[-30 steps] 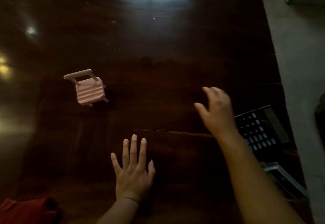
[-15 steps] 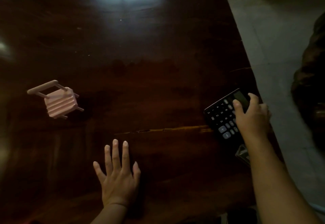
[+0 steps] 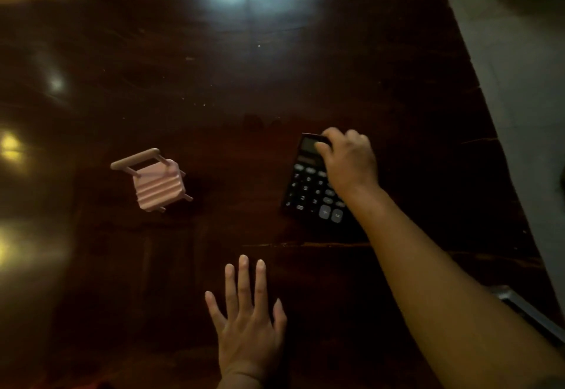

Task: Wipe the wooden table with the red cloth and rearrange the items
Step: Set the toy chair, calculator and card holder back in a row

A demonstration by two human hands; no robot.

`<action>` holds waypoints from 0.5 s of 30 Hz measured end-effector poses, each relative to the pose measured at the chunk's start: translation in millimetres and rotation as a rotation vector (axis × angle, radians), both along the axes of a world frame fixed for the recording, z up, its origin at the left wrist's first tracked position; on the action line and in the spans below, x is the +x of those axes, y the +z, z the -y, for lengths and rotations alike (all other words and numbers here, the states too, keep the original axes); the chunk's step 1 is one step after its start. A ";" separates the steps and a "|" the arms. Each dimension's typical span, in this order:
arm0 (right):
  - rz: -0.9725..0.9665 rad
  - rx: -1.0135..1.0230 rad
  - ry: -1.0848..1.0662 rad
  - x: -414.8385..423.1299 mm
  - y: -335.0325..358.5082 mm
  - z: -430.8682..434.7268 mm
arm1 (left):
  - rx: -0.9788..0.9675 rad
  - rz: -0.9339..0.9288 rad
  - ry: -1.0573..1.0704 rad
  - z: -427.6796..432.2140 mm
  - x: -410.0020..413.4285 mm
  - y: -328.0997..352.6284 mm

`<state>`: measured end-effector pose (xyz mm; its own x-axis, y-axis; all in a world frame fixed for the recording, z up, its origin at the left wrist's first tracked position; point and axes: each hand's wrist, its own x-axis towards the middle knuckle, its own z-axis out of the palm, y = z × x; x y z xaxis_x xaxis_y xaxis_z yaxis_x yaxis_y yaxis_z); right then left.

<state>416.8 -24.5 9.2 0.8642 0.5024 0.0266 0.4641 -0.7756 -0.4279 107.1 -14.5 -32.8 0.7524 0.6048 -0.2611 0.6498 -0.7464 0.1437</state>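
A black calculator lies on the dark wooden table, right of centre. My right hand grips its far end by the display, fingers curled over the top edge. My left hand rests flat on the table near the front, fingers spread, holding nothing. A small pink toy chair stands on the table to the left. The red cloth is out of view.
The table's right edge runs diagonally, with grey floor beyond it. A metallic object sits at the lower right corner, partly behind my right forearm. Bright reflections glare on the tabletop at top and left.
My right hand reached to the calculator near the right edge, took hold of it, and has moved it leftward toward the table's middle. My left hand stayed flat.
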 end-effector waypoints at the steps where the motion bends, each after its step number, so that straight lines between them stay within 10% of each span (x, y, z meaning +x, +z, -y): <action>1: 0.026 0.005 0.050 -1.7 1.8 -14.3 | 0.002 -0.001 -0.006 -0.6 -0.4 -1.1; 15: 0.045 -0.045 0.276 -11.6 -3.1 -91.1 | -0.012 0.011 -0.019 -2.7 -1.7 -5.0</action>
